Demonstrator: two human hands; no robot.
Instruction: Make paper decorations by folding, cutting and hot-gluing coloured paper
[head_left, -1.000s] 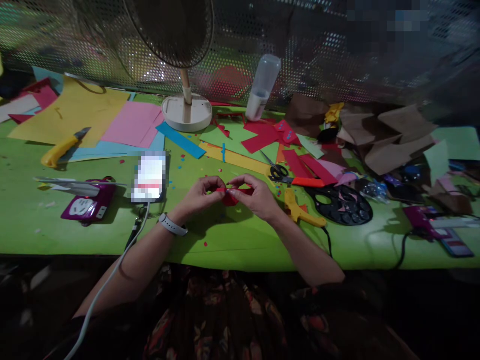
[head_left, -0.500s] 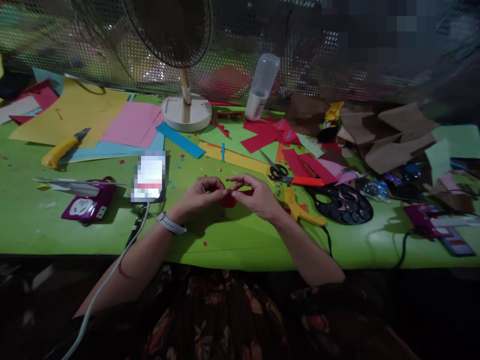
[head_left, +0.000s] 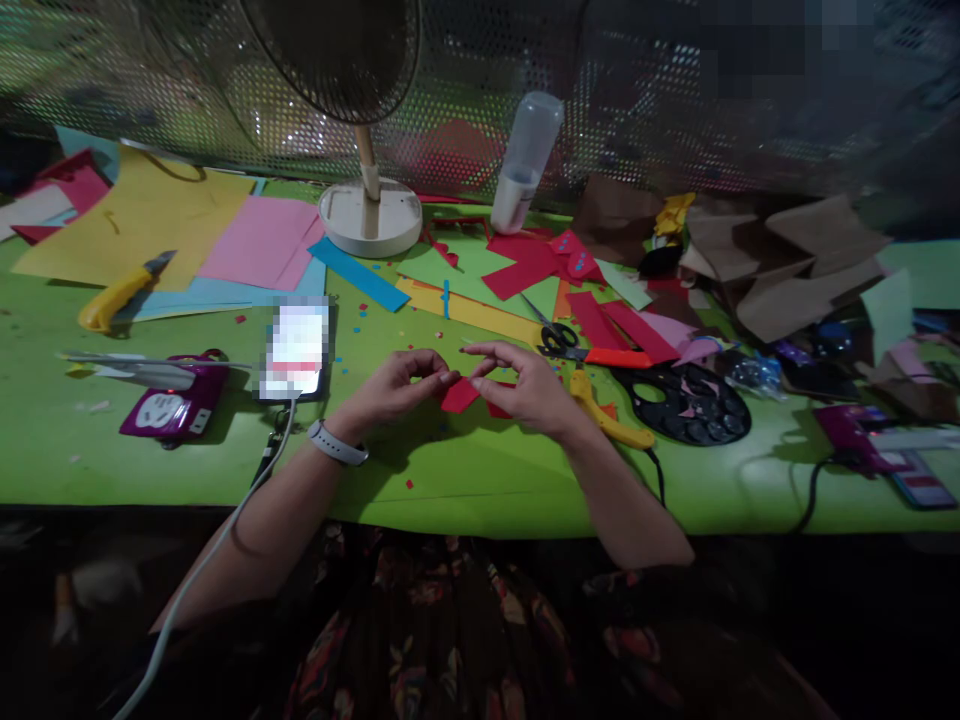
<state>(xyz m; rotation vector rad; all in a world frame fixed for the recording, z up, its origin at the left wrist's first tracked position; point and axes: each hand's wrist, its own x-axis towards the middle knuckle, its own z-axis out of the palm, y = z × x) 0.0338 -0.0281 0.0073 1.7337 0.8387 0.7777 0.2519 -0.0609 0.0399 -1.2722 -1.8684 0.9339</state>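
together, left hand [head_left: 397,392] and right hand [head_left: 534,394] hold red paper [head_left: 458,397] (seemingly).

Small angular red paper piece [head_left: 459,394]: matt, smooth. Lime-green desk [head_left: 465,490]: smooth, faintly glossy. Purple boxy plastic device at left [head_left: 191,398]: glossy. Large brown paper sheets [head_left: 795,250]: matt, creased. Clear cylindrical plastic bottle [head_left: 531,135]: smooth, translucent.

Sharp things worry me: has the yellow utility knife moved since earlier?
No, the yellow utility knife lies in the same place relative to the fan base.
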